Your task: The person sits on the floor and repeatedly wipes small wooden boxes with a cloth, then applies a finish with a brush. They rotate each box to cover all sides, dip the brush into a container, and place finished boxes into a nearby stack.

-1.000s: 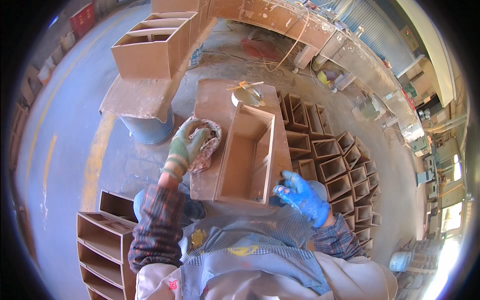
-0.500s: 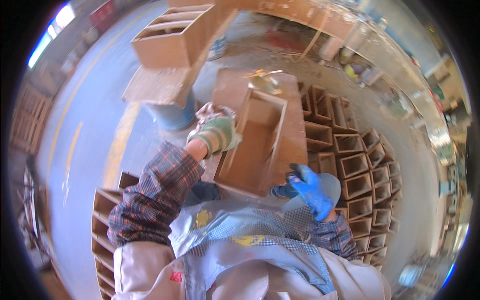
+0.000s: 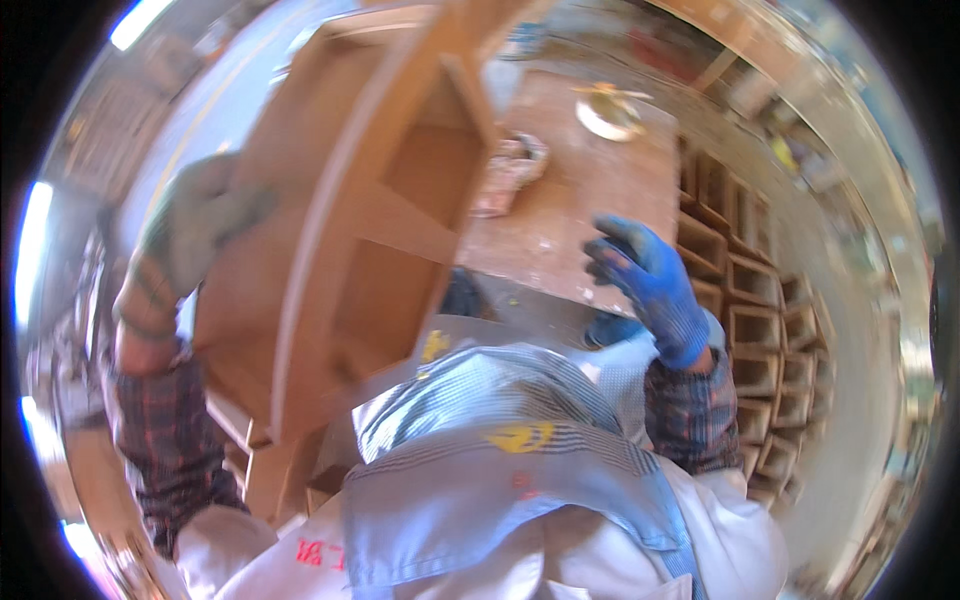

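My left hand (image 3: pixel 195 225), in a pale green glove, grips the left side of a wooden box (image 3: pixel 320 230). Motion blurs the box, which is tilted up on the left, with its divided openings showing. Over the near right part of a low worktop (image 3: pixel 570 190) is my right hand (image 3: pixel 645 275) in a blue glove. Its fingers are loosely bent and apart, with nothing seen in them. On the worktop, beside the raised box, lies a crumpled pinkish cloth (image 3: pixel 510 175). A round white dish (image 3: pixel 608 118) with a brush-like stick across it sits at the far end.
Several open wooden boxes (image 3: pixel 755 330) are stacked on the floor to the right. More wooden boxes (image 3: pixel 285 470) stand low at the left, under the raised one. A long bench (image 3: pixel 760 60) runs along the far right.
My left hand has let go of the cloth and swung left, now holding a wooden box up. The box on the worktop is gone from there. My right hand has moved up over the worktop.
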`<state>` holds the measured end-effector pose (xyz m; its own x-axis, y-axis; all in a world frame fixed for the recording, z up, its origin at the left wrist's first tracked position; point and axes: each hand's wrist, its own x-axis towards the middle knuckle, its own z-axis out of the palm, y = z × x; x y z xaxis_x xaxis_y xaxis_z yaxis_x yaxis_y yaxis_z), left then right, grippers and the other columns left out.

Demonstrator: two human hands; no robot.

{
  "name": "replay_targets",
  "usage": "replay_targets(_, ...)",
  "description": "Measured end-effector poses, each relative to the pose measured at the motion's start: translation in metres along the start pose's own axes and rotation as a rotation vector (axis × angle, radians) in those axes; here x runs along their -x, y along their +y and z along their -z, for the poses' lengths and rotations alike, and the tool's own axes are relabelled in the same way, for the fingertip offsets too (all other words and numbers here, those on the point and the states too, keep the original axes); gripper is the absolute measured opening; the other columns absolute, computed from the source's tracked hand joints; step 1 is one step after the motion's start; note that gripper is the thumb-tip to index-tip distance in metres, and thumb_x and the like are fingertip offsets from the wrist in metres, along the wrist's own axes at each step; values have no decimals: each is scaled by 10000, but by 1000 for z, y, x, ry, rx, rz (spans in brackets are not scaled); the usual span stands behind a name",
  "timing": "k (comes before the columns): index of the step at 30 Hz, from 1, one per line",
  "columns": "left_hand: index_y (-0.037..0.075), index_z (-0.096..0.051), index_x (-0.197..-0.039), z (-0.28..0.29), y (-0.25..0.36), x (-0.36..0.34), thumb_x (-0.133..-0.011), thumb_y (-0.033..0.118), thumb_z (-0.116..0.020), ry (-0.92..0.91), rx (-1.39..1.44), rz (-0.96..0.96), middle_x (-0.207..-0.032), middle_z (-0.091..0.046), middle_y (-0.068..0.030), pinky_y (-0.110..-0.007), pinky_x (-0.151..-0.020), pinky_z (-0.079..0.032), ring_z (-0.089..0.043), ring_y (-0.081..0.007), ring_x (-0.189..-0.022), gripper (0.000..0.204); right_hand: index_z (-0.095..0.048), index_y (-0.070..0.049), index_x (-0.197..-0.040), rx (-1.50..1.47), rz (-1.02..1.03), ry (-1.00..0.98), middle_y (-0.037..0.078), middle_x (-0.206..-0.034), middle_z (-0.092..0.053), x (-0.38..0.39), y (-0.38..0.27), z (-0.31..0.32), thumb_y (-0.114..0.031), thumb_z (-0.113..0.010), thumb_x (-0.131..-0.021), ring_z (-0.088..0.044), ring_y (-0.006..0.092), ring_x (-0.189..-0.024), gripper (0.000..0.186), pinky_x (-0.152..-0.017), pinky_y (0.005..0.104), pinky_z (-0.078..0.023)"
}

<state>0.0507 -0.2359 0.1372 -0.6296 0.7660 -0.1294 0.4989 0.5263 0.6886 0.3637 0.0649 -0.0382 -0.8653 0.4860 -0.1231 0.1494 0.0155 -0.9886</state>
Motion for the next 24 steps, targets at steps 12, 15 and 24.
replay_targets(12, -52, -649, -1227, -153, 181, -102, -966, 158, -600, -231, -61, -801, -1025, -696, -62, -254, -811, -510, -614, -95, -894, 339, -473, -52, -1485, 522, 513, 505, 170, -1306, -609, 200, -201, 136, -309, -683, -966, -622, 237, -1184, 615, -1006, 341, -499)
replay_targets(15, -46, -658, -1213, -216, 263, -74, -938, 204, -642, -191, -277, -947, -910, -699, -66, -269, -707, -500, -620, -107, -782, 371, -491, -64, -1474, 888, 312, 705, 169, -1267, -625, 259, -214, 158, -280, -681, -961, -635, 238, -1146, 588, -982, 343, -513)
replay_targets(24, 12, -703, -1169, -388, 355, 25, -910, 279, -696, -256, -147, -1544, -820, -699, -177, -384, -651, -562, -712, -236, -718, 372, -545, -99, -1440, 1525, -430, 858, 166, -1151, -673, 400, -152, 216, -194, -673, -944, -676, 238, -1033, 521, -909, 352, -554)
